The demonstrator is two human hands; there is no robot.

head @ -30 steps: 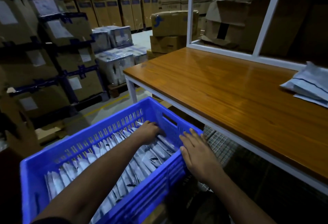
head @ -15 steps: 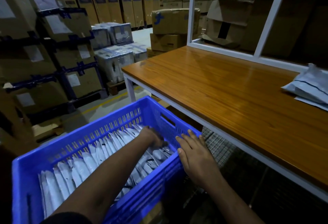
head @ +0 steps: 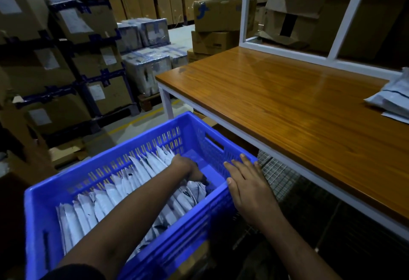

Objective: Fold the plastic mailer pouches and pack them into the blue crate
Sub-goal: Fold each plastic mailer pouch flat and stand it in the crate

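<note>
Stacked cardboard cartons [head: 66, 42] on dark racking fill the dim warehouse to the left, with shrink-wrapped bundles [head: 148, 67] on a pallet farther back and more brown boxes [head: 218, 25] beyond the end of the counter [head: 276, 107]. That counter has a glossy wood top on a white frame, and a small heap of unfolded grey mailer pouches [head: 391, 100] lies on it at the far right edge of view. Just in front of the counter and lower down sits the blue crate [head: 192, 138], its slotted walls bright against the dark floor. Rows of folded pouches [head: 115, 193] stand on edge inside it, packed close from the near left end to about two thirds of the way along; the right end of the crate shows bare blue bottom. The left hand [head: 188, 170] reaches down into the crate at the end of the rows, its fingers curled down among the last pouches, though whether they actually grip one cannot be told because the fingertips are hidden. The right hand [head: 245, 182] lies flat and open on the crate's right rim, fingers straight and spread over the top edge.
</note>
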